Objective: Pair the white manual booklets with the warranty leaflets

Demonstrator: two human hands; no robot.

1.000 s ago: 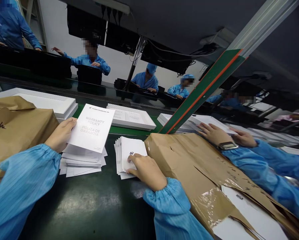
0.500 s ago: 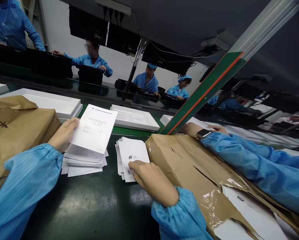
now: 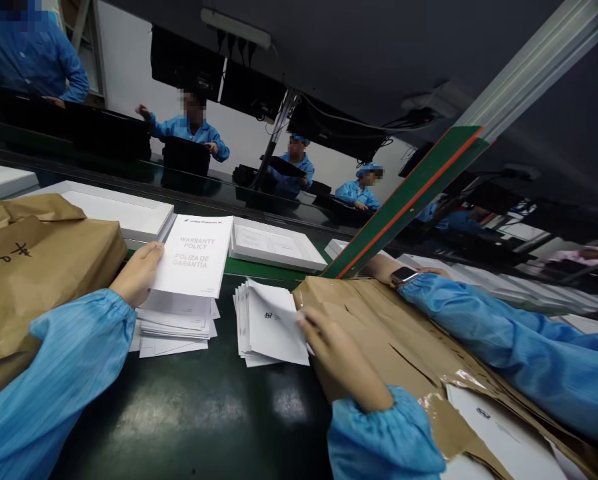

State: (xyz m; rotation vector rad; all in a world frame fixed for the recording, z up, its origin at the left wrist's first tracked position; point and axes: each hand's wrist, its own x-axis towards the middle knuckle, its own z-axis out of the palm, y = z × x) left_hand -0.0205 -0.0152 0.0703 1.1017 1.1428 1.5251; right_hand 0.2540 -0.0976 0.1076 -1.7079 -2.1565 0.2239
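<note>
Two hands work over printed paper. The left hand point(image 3: 137, 275) pinches the nine o'clock edge of a warranty leaflet point(image 3: 193, 260), thumb and fingers clamped on it, above a pile point(image 3: 173, 328) at its six o'clock. The right hand point(image 3: 346, 357) has its fingertips at the three o'clock edge of the booklets point(image 3: 273, 323); whether they grip the top one, I cannot tell. At the booklets' two o'clock is a parcel point(image 3: 361, 300), at twelve a box point(image 3: 279, 247). The leaflet should be light and bendy, quick to crease; a flat edge pinch suits it. The booklets look smooth, so they probably slide on each other; a corner seems the surest hold.
</note>
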